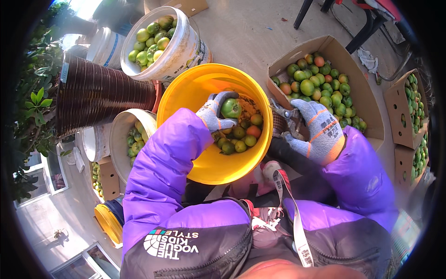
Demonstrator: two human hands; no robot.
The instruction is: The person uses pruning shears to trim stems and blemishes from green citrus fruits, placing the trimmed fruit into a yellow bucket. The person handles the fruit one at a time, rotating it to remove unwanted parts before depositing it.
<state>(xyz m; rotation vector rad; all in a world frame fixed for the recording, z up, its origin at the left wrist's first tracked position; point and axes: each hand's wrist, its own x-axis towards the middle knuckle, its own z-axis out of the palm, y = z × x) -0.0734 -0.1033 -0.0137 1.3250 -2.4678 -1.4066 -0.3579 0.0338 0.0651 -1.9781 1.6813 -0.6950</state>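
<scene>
My left hand (216,113), in a grey knit glove with orange lines, holds a green tomato (231,108) inside a yellow bucket (212,174). Below it, at the bucket's bottom, lie green and orange tomatoes (239,132) and some orange-brown debris. My right hand (318,130), gloved alike, grips pruning shears (291,118) just right of the bucket's rim; their blades point up and left. Beyond that hand stands a cardboard box (369,101) with many green and reddish tomatoes (315,82).
A white bucket of tomatoes (188,48) stands above the yellow one, another pale bucket (115,139) at its left. A dark ribbed planter (108,94) lies left. More tomato boxes (400,115) line the right edge. Chair legs (364,31) stand top right.
</scene>
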